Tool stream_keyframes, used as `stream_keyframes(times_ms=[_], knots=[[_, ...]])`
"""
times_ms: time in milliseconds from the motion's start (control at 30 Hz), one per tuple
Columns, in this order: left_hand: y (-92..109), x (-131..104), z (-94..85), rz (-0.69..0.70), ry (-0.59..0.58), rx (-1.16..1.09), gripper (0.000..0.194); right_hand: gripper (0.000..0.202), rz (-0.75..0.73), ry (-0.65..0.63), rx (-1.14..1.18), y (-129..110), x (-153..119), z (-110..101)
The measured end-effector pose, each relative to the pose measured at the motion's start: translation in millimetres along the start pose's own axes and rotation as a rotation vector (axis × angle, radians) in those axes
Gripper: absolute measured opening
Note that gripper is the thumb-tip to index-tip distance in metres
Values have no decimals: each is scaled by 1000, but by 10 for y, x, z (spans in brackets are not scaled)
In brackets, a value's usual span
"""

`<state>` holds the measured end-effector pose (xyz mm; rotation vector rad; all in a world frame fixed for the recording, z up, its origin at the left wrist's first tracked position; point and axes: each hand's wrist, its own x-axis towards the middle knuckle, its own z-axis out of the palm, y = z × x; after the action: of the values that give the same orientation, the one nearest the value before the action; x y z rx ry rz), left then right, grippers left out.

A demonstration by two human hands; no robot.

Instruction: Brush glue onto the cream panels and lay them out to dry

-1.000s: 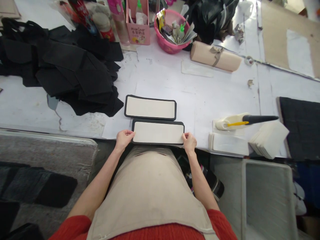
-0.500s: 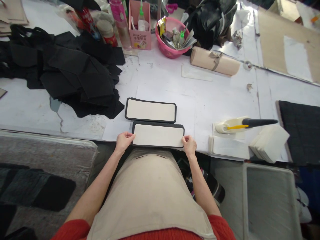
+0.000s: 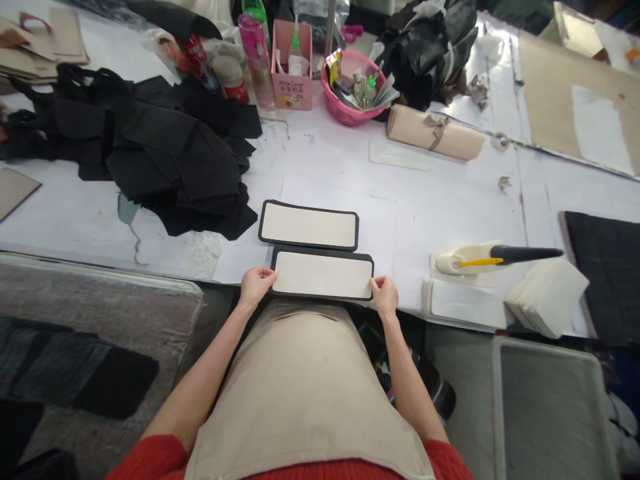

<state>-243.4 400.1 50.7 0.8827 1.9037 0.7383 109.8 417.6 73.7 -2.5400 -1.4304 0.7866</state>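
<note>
A black-edged panel with an off-white rectangular face point(image 3: 323, 275) lies at the table's front edge. My left hand point(image 3: 257, 285) pinches its left end between thumb and fingers. At the opposite end, my right hand point(image 3: 385, 295) has its thumb and fingers closed on the right edge. Just behind it rests a second, similar black-edged panel point(image 3: 309, 226), its near side close against the first; whether they overlap I cannot tell.
Black cut pieces point(image 3: 165, 147) are heaped at the left. A pink basin point(image 3: 350, 115) of small items and a tied beige roll point(image 3: 434, 131) stand behind. To the right are a white glue container with a yellow-handled brush point(image 3: 481, 263), stacked white pieces point(image 3: 547, 297) and a grey tray point(image 3: 553, 353).
The whole view has shifted slightly, so everything appears a little further right and lower. Both hands keep their hold on the front panel, and the two panels' arrangement looks the same.
</note>
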Motion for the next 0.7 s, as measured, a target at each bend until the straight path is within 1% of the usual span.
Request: stream_keyframes(times_ms=[67,100,167,200,233,267,300,333,367,400,433,467,500,567,600,700], knots=[[-3,-10,-4,-1,21,-17,28,24,-54,-24,60,54,0,-57],[5,-25,-16,-10,17,-36,30,26,-78,-6,76,74,-11,-87],[43,-81,-62,-19,-5,-56,33,33,-127,110,67,76,-58,-130],[74,-120,-90,-4,7,-30,34,36,-164,188,47,49,-94,-133],[114,-164,-117,32,52,28,34,39,-220,254,26,4,-135,-118],[162,-209,-136,96,121,113,33,41,-292,294,5,-61,-180,-86],[216,-251,-141,193,192,212,32,42,-379,299,-14,-141,-224,-35],[276,-286,-126,318,240,310,32,43,-474,275,-34,-232,-267,31],[336,-310,-90,462,242,399,33,45,-567,231,-56,-331,-307,109],[393,-322,-32,613,190,477,37,46,-651,176,-81,-432,-341,192],[442,-319,43,754,99,546,41,48,-725,113,-106,-530,-369,277],[479,-301,128,872,-6,614,46,50,-788,49,-127,-621,-389,357],[501,-271,216,955,-103,680,52,51,-838,-15,-141,-701,-401,428],[493,-186,366,1033,-234,801,61,52,-896,-132,-153,-819,-401,533],[468,-141,419,1042,-264,844,64,51,-908,-179,-154,-856,-391,563],[359,-43,478,1027,-285,896,69,47,-902,-249,-149,-891,-355,582]])
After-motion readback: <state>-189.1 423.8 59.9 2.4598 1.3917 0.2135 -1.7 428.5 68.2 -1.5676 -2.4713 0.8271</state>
